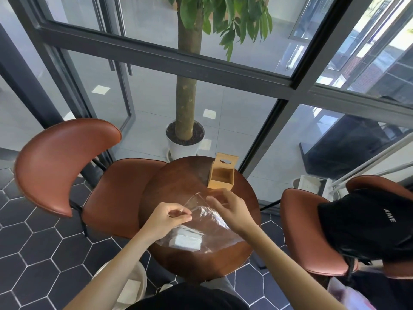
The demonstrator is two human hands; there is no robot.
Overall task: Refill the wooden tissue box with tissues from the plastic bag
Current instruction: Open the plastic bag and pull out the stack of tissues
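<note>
A clear plastic bag lies on the round dark wooden table, with a white stack of tissues inside near its closed end. My left hand pinches one edge of the bag's mouth. My right hand pinches the opposite edge, and the mouth is pulled apart between them. The wooden tissue box stands at the table's far side, beyond my right hand, with its lid tipped up and its inside showing bare.
A brown leather chair stands left of the table. Another brown chair at the right carries a black garment. A potted tree and glass walls lie behind the table. A white bin sits below my left arm.
</note>
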